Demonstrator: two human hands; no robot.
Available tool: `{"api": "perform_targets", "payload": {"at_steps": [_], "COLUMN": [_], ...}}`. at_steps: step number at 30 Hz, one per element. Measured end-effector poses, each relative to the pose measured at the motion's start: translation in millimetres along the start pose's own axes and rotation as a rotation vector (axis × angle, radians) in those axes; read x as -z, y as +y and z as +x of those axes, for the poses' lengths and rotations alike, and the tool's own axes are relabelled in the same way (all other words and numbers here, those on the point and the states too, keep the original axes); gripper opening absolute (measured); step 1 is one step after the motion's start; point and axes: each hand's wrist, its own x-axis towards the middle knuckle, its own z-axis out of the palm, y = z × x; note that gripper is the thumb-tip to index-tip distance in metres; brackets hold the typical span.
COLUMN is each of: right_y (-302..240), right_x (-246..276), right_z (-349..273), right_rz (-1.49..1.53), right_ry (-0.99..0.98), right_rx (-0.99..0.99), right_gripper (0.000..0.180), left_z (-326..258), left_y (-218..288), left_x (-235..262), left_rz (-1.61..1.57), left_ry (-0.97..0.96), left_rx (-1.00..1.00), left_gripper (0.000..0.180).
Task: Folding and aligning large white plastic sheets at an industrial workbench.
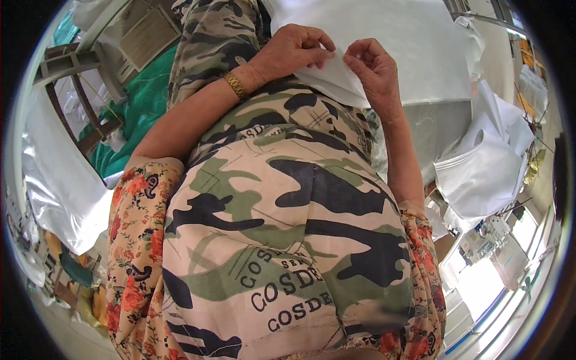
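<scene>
A large smooth white sheet (420,54), whether cloth or plastic I cannot tell, spreads across my lap at the top right. Over its near left edge my left hand (294,51) is curled, thumb and forefinger brought together in a pinch. Just across a small gap, my right hand (375,69) is pinched too, its fingertips pointing toward the left ones. What lies between the fingertips of either hand is too small to see. A gold-coloured watch or bracelet (234,86) circles my left wrist. Below the hands, a camouflage-patterned apron (288,180) covers my front.
More white sheeting (483,165) hangs in folds on the right. To my left stand a dark frame like a stool's (78,102), green cloth (141,114) and shiny translucent sheeting (57,168). A flat board (149,37) leans at the upper left.
</scene>
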Motion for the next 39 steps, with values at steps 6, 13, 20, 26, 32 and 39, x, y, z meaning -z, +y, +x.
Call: {"api": "perform_targets", "payload": {"at_steps": [6, 13, 20, 26, 32, 39], "right_y": [-23.7, -37.7, -46.7, -52.4, -48.8, -18.5], "right_x": [-3.0, -7.2, -14.7, -24.4, -29.7, -17.7], "right_z": [-6.3, -14.3, -15.8, -23.5, -28.6, -32.8], "right_rz": [-0.252, -0.312, -0.618, -0.855, -0.854, -0.559], "right_ry": [-0.021, -0.031, -0.055, 0.002, 0.101, 0.287], "right_rx": [-0.013, -0.016, 0.132, 0.159, 0.119, -0.067], "right_gripper": [0.019, 0.020, 0.017, 0.014, 0.015, 0.020], "left_z": [1.7, 3.7, -4.1, -5.2, -4.2, -8.1], "left_y": [-7.8, -5.3, 4.3, -0.1, 5.6, 10.1], "left_x": [-0.6, -0.6, -5.1, -10.9, -18.6, -25.4], "left_rz": [0.079, 0.184, 0.174, 0.274, 0.499, 0.562], "left_ry": [0.022, -0.046, -0.064, -0.026, 0.041, 0.000], "left_rx": [-0.112, -0.208, -0.148, -0.300, -0.567, -0.549], "left_gripper": [0.019, 0.020, 0.013, 0.012, 0.010, 0.008]}}
